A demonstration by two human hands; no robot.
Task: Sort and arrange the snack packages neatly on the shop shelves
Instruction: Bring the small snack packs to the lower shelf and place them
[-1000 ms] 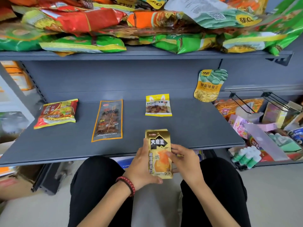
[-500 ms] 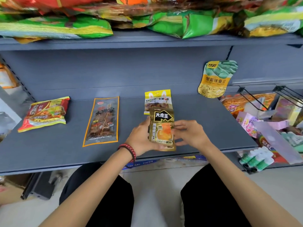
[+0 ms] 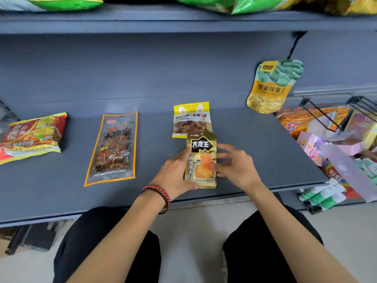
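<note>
Gold snack packet [image 3: 201, 160] over front part of grey shelf [image 3: 255, 144], top edge overlapping yellow packet [image 3: 191, 119] just behind it. Left grip [image 3: 175, 174] clasps its left edge. Right grip [image 3: 234, 166] released: thumb on its front, fingers spread by its right edge. Left of it, skewer packet [image 3: 114, 148]; farther left, red noodle packet [image 3: 32, 135]. Behind it to right, bean pouch [image 3: 273, 86] against back panel.
</note>
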